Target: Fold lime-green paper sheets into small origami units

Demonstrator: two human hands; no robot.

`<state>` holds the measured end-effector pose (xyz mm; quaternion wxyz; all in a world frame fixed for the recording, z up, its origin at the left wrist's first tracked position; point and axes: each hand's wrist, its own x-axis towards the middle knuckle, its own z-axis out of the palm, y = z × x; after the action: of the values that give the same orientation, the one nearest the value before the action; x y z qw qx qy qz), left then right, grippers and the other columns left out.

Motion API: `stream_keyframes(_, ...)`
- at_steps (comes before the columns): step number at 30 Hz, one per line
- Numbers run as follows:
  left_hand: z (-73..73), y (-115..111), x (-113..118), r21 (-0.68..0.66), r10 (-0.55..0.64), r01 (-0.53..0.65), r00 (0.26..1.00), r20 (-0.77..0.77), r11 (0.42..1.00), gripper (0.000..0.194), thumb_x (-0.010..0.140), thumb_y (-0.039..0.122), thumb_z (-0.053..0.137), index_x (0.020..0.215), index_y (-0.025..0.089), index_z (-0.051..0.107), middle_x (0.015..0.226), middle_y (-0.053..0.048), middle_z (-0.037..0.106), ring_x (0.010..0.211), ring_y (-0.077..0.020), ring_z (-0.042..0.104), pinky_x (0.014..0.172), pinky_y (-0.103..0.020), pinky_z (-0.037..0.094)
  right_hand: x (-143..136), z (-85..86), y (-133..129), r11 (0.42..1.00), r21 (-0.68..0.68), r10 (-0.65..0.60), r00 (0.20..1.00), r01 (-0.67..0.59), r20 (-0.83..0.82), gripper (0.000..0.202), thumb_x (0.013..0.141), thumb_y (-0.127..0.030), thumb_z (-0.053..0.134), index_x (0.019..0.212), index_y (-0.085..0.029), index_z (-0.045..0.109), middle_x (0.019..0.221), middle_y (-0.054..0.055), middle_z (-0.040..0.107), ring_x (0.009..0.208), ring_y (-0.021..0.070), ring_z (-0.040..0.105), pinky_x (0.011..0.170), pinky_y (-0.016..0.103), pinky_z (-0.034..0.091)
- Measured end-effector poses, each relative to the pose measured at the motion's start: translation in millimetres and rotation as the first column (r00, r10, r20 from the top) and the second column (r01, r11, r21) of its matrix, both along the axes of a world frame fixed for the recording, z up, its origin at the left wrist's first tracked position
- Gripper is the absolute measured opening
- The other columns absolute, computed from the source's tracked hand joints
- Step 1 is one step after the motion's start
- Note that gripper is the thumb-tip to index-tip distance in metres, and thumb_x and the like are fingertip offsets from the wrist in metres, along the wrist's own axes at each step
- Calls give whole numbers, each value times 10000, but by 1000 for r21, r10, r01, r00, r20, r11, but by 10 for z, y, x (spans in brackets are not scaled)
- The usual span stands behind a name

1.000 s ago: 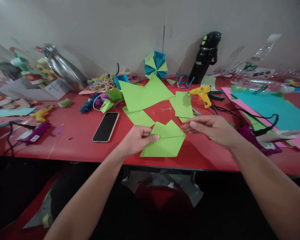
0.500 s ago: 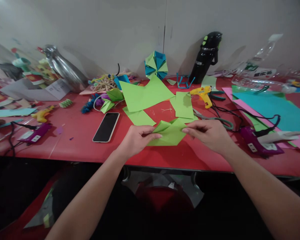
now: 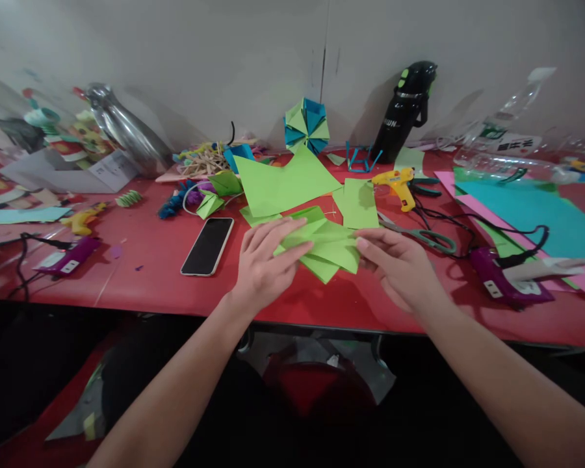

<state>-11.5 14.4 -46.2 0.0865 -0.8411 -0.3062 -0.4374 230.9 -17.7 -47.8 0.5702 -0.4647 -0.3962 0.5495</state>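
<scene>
A folded green paper (image 3: 329, 244) is held between my two hands above the red table (image 3: 292, 309). My left hand (image 3: 270, 260) grips its left side, with the fingers over the front and a gap between index finger and the others. At the paper's right edge, my right hand (image 3: 394, 263) pinches it between thumb and fingers. Behind lie a large green sheet (image 3: 287, 185) and a smaller green piece (image 3: 361, 203). Left of my left hand rests a phone (image 3: 208, 247).
Grey-handled scissors (image 3: 439, 240), a yellow glue gun (image 3: 398, 185) and a purple power strip (image 3: 507, 279) with cables are on the right. A black bottle (image 3: 402, 114) leans at the back. Coloured sheets (image 3: 531, 208) lie far right; a metal flask (image 3: 127, 133) stands back left.
The held paper has turned and its folds have fanned apart, with a corner now pointing down. My left hand has rolled over, its fingers spreading across the paper. My right hand still pinches the edge.
</scene>
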Motion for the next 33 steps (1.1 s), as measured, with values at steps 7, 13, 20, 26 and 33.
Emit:
stream_keyframes(7, -123, -59, 242, -670, 369, 404, 603, 707, 623, 525, 829, 273, 648, 1331, 240, 500, 1488, -136, 486, 1355, -315, 515, 1083, -510, 457, -43, -65, -8, 982, 7, -187, 980, 187, -64, 358, 679, -271, 862, 938, -256, 615, 804, -37, 617, 789, 136, 655, 744, 295, 583)
stream_keyframes(13, -55, -241, 459, -640, 400, 741, 534, 745, 203, 541, 782, 356, 801, 1225, 151, 567, 1263, -171, 677, 1163, -315, 662, 954, -461, 574, -197, -101, -108, 998, -20, -60, 997, 59, -49, 494, 683, -269, 858, 1111, -277, 612, 1049, 21, 687, 937, 197, 694, 892, 401, 581)
stream_keyframes(20, -45, -149, 299, -788, 277, 593, 739, 614, 164, 435, 687, 240, 866, 1056, 127, 666, 970, -111, 773, 912, -260, 745, 828, -385, 613, -157, -133, -87, 977, -56, 206, 978, -204, 34, 469, 756, -299, 822, 1184, -236, 639, 1226, 88, 712, 1124, 262, 675, 1005, 468, 532)
stream_keyframes(26, -62, -120, 289, -777, 235, 610, 742, 628, 152, 484, 728, 253, 829, 1164, 142, 647, 1106, -123, 752, 990, -252, 729, 879, -380, 587, -93, -161, -49, 993, 78, 60, 950, -88, 306, 425, 784, -361, 797, 1168, -234, 668, 1135, 84, 747, 1053, 267, 704, 907, 441, 585)
stream_keyframes(33, -118, -39, 224, -811, 354, 510, 730, 585, 288, 390, 735, 374, 831, 1028, 154, 696, 1056, -101, 754, 939, -226, 721, 859, -370, 586, -57, -170, -66, 998, -9, 61, 965, -61, 254, 334, 894, -531, 645, 819, -215, 724, 841, 64, 750, 839, 263, 728, 742, 408, 631)
